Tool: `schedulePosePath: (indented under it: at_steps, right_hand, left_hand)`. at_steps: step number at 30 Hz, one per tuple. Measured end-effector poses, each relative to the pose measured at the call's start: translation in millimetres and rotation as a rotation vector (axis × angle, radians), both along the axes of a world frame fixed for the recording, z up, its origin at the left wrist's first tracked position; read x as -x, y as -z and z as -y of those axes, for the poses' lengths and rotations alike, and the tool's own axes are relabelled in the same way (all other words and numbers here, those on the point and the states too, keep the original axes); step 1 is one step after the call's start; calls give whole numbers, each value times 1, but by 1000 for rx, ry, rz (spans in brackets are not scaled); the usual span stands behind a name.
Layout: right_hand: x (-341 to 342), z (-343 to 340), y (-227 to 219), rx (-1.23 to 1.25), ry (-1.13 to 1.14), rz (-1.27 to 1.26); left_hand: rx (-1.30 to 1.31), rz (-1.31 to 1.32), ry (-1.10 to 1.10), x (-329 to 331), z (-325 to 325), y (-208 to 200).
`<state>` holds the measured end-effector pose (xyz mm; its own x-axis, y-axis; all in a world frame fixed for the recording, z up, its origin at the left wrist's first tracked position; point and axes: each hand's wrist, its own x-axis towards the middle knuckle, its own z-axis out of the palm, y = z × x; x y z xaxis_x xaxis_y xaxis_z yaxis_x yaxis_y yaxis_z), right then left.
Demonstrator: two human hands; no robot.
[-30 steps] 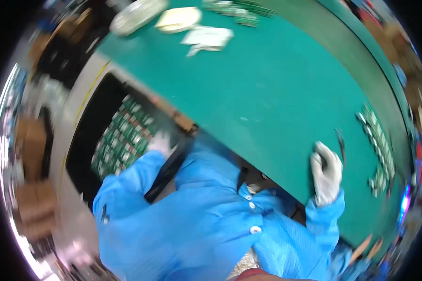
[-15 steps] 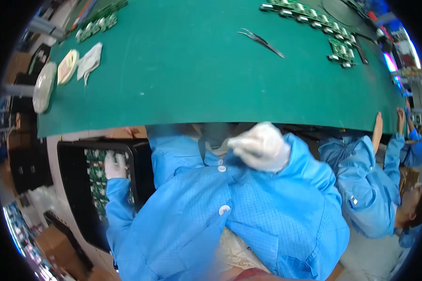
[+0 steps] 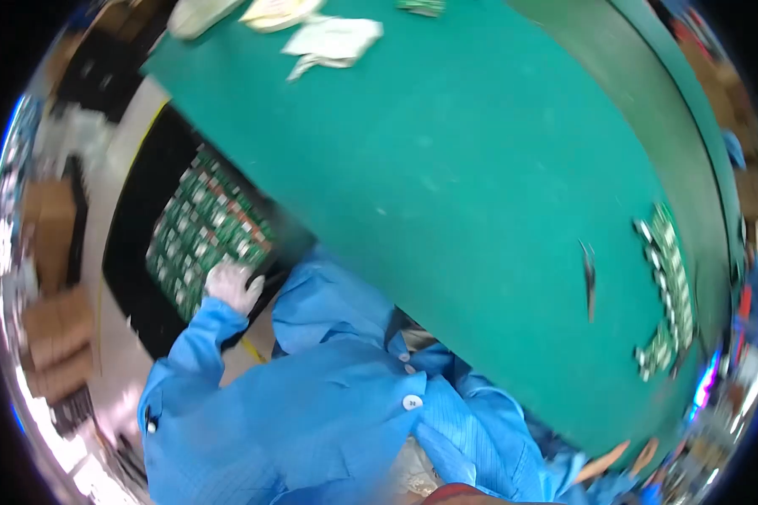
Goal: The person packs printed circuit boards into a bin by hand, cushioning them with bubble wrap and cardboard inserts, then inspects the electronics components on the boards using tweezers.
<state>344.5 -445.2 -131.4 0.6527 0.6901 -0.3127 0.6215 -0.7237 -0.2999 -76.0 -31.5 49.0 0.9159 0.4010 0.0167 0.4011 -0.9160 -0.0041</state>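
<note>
Left grip point(image 3: 233, 288) lies over green circuit boards point(image 3: 200, 220), clasped or loose unclear; right grip is hidden.

Left hand point(image 3: 234, 286) now farther from the table point(image 3: 480, 210); right hand now out of view

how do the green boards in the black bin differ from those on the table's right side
The bin boards spread over several packed rows; the table boards form a narrow strip. The left hand is at the bin boards, while no hand is on the table boards. Both groups are green with white parts.
</note>
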Motion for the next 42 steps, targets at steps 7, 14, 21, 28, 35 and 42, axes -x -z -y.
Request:
schedulePosePath:
  at_steps: [7, 14, 21, 28, 35, 42]
  right_hand:
    - [-23, -64, 131, -105, -49, -28]
    - [50, -40, 211, -91, 78, 63]
    - [91, -45, 166, 1, 282, -77]
    - [61, -11, 200, 261, 383, 285]
    - [17, 8, 283, -526, 1248, -470]
    - [16, -24, 236, -71, 1118, -899]
  left_hand:
    - [336, -87, -114, -18, 9, -23]
    - [344, 117, -212, -21, 5, -18]
    - [286, 307, -151, 5, -8, 2]
    - [528, 114, -284, 5, -7, -4]
    - [445, -21, -404, 1, -2, 0]
    - [372, 42, -374, -1, -1, -2]
